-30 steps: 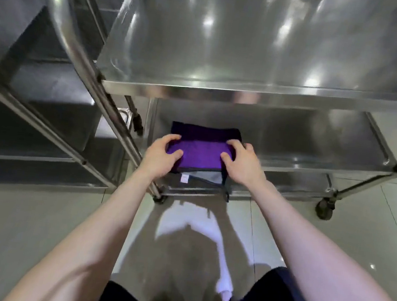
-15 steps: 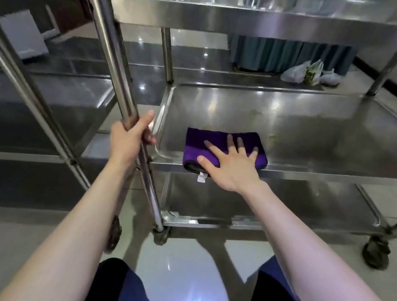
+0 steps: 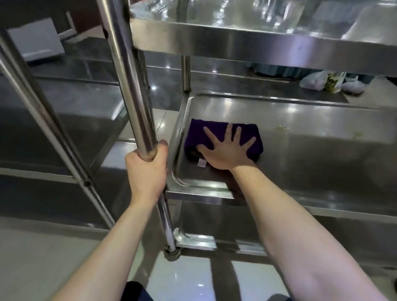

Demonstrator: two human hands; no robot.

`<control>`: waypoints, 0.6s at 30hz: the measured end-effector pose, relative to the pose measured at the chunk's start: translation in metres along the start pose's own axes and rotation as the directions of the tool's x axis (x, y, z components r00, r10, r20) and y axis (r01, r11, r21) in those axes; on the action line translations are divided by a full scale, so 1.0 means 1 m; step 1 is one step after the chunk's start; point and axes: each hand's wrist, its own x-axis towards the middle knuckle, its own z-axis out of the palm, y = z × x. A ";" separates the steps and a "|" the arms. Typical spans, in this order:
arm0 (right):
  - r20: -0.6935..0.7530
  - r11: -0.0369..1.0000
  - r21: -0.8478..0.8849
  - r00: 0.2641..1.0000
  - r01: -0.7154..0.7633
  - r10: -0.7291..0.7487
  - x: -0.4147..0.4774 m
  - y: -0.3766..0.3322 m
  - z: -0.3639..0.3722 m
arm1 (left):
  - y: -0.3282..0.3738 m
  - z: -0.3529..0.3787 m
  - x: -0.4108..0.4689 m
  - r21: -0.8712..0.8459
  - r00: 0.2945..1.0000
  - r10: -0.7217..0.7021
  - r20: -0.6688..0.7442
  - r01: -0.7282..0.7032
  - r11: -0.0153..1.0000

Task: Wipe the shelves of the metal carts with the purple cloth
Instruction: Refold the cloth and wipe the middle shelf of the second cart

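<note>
right hand flat on purple cloth

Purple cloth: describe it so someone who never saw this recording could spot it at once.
Take the right-hand steel cart and its middle shelf, below the top one. Near that shelf's front left corner lies the purple cloth, folded flat under the spread right hand. It is the only purple thing on the shelf, with a small white tag at its near edge.
</note>
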 end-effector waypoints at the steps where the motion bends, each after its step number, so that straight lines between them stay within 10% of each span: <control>1: 0.005 1.000 0.003 1.000 0.008 -0.008 0.009 -0.009 -0.001 | -0.001 0.000 0.004 -0.003 1.000 0.009 -0.010 -0.009 1.000; 18: 0.069 0.999 0.050 0.998 0.007 -0.010 -0.105 0.020 0.002 | -0.005 -0.001 0.035 -0.051 0.998 -0.021 -0.051 0.019 0.999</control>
